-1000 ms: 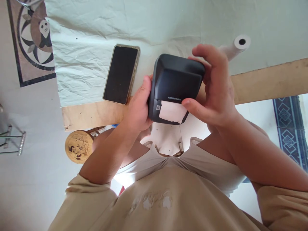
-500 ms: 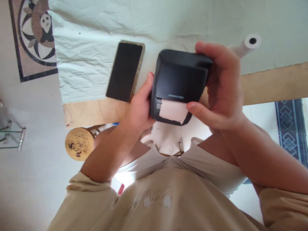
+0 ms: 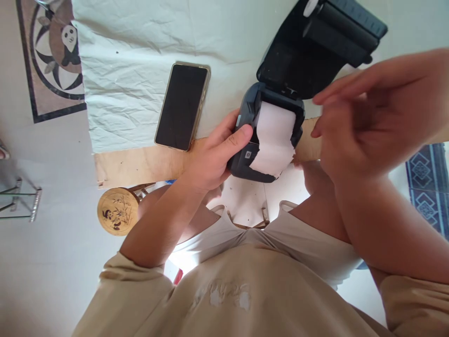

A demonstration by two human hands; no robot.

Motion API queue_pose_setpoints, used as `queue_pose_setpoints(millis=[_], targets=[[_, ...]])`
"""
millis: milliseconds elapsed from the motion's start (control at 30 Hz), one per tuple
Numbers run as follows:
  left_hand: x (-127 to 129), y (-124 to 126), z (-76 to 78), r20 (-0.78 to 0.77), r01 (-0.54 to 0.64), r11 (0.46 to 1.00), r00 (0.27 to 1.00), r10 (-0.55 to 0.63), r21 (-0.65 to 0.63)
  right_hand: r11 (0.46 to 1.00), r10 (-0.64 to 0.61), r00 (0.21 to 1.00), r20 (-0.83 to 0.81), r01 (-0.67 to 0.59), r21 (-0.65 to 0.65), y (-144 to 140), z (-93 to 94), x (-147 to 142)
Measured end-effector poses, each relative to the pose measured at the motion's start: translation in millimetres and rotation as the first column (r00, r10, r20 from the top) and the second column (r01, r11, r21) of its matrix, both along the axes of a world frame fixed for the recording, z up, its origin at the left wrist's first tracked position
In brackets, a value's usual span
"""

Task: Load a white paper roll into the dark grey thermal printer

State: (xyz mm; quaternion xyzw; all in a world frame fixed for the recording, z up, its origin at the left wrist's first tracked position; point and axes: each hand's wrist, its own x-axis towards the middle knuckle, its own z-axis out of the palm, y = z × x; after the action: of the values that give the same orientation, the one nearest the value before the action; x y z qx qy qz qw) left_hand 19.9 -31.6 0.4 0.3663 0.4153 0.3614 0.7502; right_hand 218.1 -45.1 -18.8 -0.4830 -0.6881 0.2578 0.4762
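My left hand (image 3: 213, 157) grips the left side of a small black label printer (image 3: 245, 161), thumb on its top edge. The printer's lid (image 3: 315, 42) stands swung up and away from me, showing a white paper roll (image 3: 275, 135) inside with its torn end hanging over the front. My right hand (image 3: 368, 126) is blurred, off the printer to its right, fingers stretched out and holding nothing. A black phone (image 3: 182, 106) lies face up on the pale cloth to the left of the printer.
The pale wrinkled cloth (image 3: 140, 61) covers a wooden tabletop (image 3: 140, 164) whose near edge shows bare. A round panda stool (image 3: 112, 217) stands on the floor below left. A glass shelf edge (image 3: 21, 203) is at far left, a patterned rug (image 3: 426, 187) at right.
The printer lid, closed half a second ago, has swung up. My right hand has come off the printer and moved right. My left hand has shifted its thumb onto the printer's top.
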Motion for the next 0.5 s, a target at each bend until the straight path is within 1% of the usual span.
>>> queue_pose_setpoints(millis=[33, 67, 100, 133, 167, 200, 267, 333, 400, 500], targets=[[-0.3, 0.3, -1.0, 0.006, 0.008, 1.0, 1.0, -0.008, 0.008, 0.992, -0.081, 0.993, 0.084, 0.072, 0.106, 1.6, 1.4, -1.1], [-0.7, 0.5, -2.3, 0.01, 0.014, 1.0, 1.0, -0.015, 0.023, 0.972, -0.15, 0.97, 0.189, 0.11, 0.207, 2.5, 3.5, -2.7], [-1.1, 0.5, -3.8, 0.012, 0.021, 0.999, 1.0, -0.022, 0.043, 0.953, -0.202, 0.93, 0.306, 0.114, 0.282, 2.7, 6.3, -4.6], [-1.4, 0.4, -5.2, 0.011, 0.026, 0.998, 1.0, -0.027, 0.065, 0.941, -0.234, 0.879, 0.415, 0.098, 0.323, 2.0, 9.6, -6.4], [-1.7, 0.3, -6.5, 0.008, 0.034, 0.996, 0.999, -0.035, 0.082, 0.942, -0.242, 0.833, 0.497, 0.079, 0.326, 0.7, 13.1, -7.7], [-2.0, 0.1, -7.5, 0.001, 0.04, 0.995, 0.999, -0.04, 0.095, 0.949, -0.234, 0.806, 0.543, 0.068, 0.308, -1.1, 16.5, -8.3], [-2.4, -0.2, -8.5, -0.013, 0.054, 0.992, 0.999, -0.053, 0.113, 0.961, -0.207, 0.772, 0.601, 0.047, 0.271, -4.5, 21.6, -7.1], [-2.5, -0.3, -8.4, -0.032, 0.066, 0.989, 0.998, -0.062, 0.132, 0.969, -0.182, 0.744, 0.642, 0.024, 0.247, -6.1, 22.8, -3.5], [-2.3, -0.4, -8.0, -0.05, 0.075, 0.987, 0.996, -0.068, 0.145, 0.977, -0.162, 0.749, 0.642, 0.029, 0.212, -5.7, 20.6, 0.0], [-1.8, -0.5, -8.1, -0.038, 0.08, 0.986, 0.996, -0.075, 0.146, 0.989, -0.126, 0.824, 0.553, 0.059, 0.137, -5.6, 18.6, 0.9]])
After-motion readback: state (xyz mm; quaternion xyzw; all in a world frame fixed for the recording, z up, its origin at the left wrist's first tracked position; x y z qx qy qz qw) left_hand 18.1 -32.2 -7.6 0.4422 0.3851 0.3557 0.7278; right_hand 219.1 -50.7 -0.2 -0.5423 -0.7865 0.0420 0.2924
